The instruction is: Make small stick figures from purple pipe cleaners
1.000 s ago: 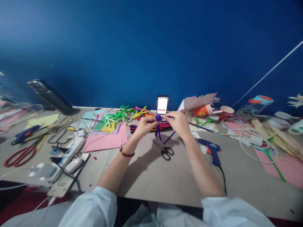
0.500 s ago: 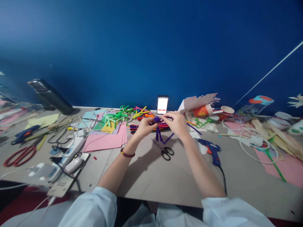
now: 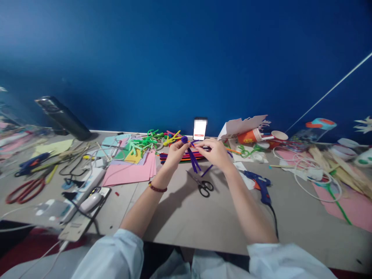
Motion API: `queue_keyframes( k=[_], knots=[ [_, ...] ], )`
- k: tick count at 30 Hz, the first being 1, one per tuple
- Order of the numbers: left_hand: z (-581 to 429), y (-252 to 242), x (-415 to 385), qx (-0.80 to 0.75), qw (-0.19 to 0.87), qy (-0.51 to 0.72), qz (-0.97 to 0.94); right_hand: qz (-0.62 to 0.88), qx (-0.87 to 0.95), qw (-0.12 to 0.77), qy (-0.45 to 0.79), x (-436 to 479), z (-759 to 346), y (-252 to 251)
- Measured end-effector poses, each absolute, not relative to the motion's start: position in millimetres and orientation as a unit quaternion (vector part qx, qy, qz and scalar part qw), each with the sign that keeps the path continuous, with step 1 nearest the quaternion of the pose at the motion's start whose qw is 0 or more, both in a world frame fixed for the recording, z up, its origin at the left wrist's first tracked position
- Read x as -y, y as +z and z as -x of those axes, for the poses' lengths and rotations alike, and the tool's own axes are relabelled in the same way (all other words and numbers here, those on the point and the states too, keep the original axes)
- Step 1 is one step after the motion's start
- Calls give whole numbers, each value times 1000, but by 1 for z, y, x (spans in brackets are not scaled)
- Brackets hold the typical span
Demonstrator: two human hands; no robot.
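Observation:
My left hand point(image 3: 176, 154) pinches a purple pipe-cleaner figure point(image 3: 193, 159); its round coiled top shows above the fingers and several strands hang below. With thumb and forefinger together, my right hand point(image 3: 215, 152) grips a purple pipe cleaner point(image 3: 207, 170) beside it, whose ends stick out under and behind the hand. Both hands are raised over the table, close to each other. Below them lie black-handled scissors point(image 3: 205, 188). Behind the hands is a bundle of coloured pipe cleaners point(image 3: 168, 158), partly covered by them.
A lit phone point(image 3: 200, 128) leans against the blue wall. To the right lie a blue glue gun point(image 3: 261, 186) and paper cups point(image 3: 249, 136). Pink paper point(image 3: 128, 173), green pipe cleaners point(image 3: 139, 145), a power strip point(image 3: 84, 190) and red-handled scissors point(image 3: 25, 191) are on the left.
My left hand has shifted slightly left and tilted the purple figure, so its coiled top leans left. The gap between the hands has widened a little.

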State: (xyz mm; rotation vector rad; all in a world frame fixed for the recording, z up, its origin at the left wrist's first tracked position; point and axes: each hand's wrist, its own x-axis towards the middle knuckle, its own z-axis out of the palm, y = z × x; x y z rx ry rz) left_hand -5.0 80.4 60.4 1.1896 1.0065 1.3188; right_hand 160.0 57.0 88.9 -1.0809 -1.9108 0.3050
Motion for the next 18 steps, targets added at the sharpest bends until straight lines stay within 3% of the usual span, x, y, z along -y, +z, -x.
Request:
queue_keyframes(
  k=[8, 18],
  knots=[
    [5, 58, -82, -363, 645, 493, -457, 473, 769, 409, 132, -71, -174, 78],
    [8, 59, -76, -383, 558, 408, -613, 502, 763, 401, 68, -67, -180, 86]
  ],
)
